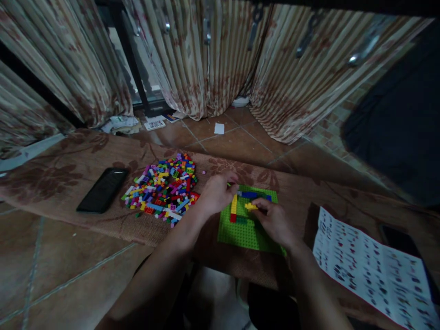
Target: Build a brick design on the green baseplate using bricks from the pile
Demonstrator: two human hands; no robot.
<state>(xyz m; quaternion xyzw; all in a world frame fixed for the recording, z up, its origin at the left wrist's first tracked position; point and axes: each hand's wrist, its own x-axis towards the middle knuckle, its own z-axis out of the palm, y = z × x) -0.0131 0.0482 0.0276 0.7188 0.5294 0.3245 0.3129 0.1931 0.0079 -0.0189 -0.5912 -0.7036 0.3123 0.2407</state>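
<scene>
The right hand (276,222) pinches a small yellow brick (250,206) between thumb and fingers, over a green studded baseplate (240,238). The left hand (217,192) bends over the baseplate's far left corner; whether its fingers grip anything I cannot tell. The baseplate lies midway along the cloth-covered table (292,195), between its far and near edges. On it, a yellow-and-red row (233,208) runs near the left side, with blue bricks (250,195) towards the far edge. Left of the baseplate spreads a mixed brick pile (172,188); towards the table's left end lies a black smartphone (103,190). A printed sheet (371,266) lies towards the right end.
</scene>
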